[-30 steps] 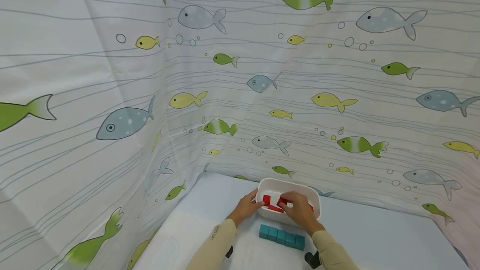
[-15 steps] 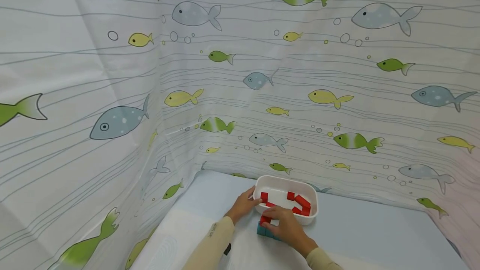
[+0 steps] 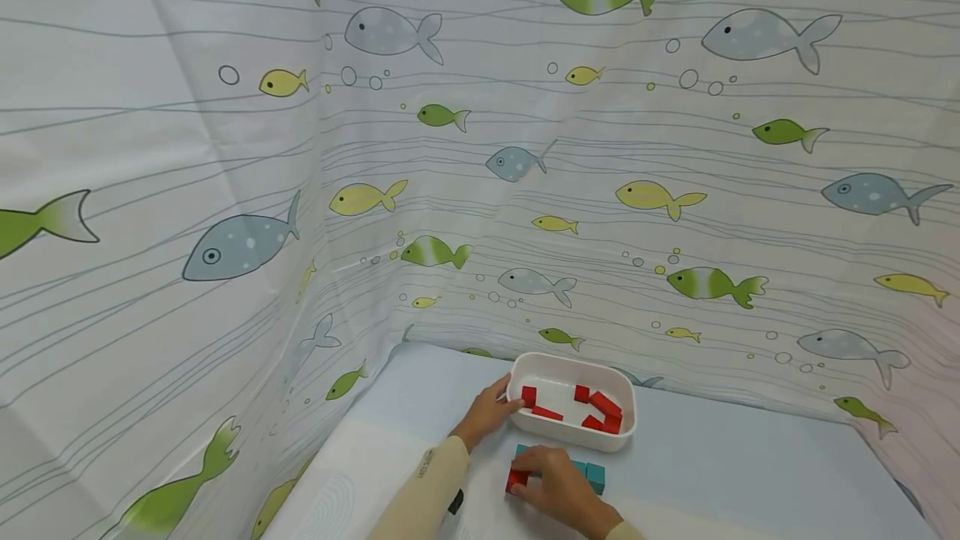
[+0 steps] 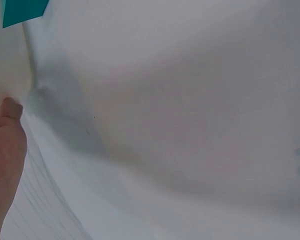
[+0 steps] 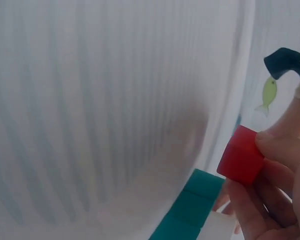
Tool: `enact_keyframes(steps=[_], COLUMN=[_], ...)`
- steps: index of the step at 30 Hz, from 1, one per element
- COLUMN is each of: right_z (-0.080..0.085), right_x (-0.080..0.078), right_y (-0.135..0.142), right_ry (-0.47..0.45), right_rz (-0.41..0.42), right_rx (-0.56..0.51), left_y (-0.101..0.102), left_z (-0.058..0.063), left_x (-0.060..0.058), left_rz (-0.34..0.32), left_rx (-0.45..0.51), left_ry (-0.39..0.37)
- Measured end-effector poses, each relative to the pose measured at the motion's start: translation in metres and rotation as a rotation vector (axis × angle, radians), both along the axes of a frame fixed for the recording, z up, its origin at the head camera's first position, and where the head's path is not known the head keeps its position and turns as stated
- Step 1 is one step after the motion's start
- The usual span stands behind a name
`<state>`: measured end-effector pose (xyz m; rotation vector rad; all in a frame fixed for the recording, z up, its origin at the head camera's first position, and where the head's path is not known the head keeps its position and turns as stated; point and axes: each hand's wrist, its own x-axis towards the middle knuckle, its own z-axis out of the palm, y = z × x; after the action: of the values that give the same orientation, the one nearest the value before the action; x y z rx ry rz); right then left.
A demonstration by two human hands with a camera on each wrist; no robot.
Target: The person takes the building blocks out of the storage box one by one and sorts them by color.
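Note:
My right hand [image 3: 558, 486] pinches a red cube [image 3: 516, 482] between thumb and fingers, in front of the left end of a row of teal cubes [image 3: 595, 477]. The hand covers the middle of that row. In the right wrist view the red cube [image 5: 241, 156] shows up close, with the teal row [image 5: 190, 210] beyond it. My left hand [image 3: 486, 413] holds the left end of a white plastic tub [image 3: 630, 419], its thumb over the rim. The left wrist view shows the thumb [image 4: 10, 112] against the tub's wall [image 4: 10, 65].
Inside the tub lie several red blocks [image 3: 604, 403], grouped mostly at its right end, with a red cube [image 3: 528, 396] at the left. A white cloth printed with fish [image 3: 525, 232] rises behind and at the left of the pale tabletop [image 3: 720, 473].
My right hand has lifted a red cube out of the tub, passed it over the left end of the teal row and brought it down in front. My left hand stays on the tub.

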<state>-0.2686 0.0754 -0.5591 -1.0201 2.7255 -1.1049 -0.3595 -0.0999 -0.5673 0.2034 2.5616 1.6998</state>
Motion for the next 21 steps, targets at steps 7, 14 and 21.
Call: enact_keyframes(steps=[7,14,21], right_z=[-0.011,-0.013,-0.014], right_x=[0.006,0.01,0.015], right_y=[0.0,-0.001,0.0], right_ry=[-0.079,-0.097,-0.159], right_rz=[0.029,0.043,0.036], right_rx=[-0.009,-0.022,-0.011], left_y=[-0.002,-0.003,-0.002], left_z=[0.002,0.004,0.002], left_x=[0.002,0.001,0.001], left_rz=[-0.01,-0.01,-0.009], left_rx=[0.0,-0.002,-0.008], left_ry=[0.005,0.004,-0.011])
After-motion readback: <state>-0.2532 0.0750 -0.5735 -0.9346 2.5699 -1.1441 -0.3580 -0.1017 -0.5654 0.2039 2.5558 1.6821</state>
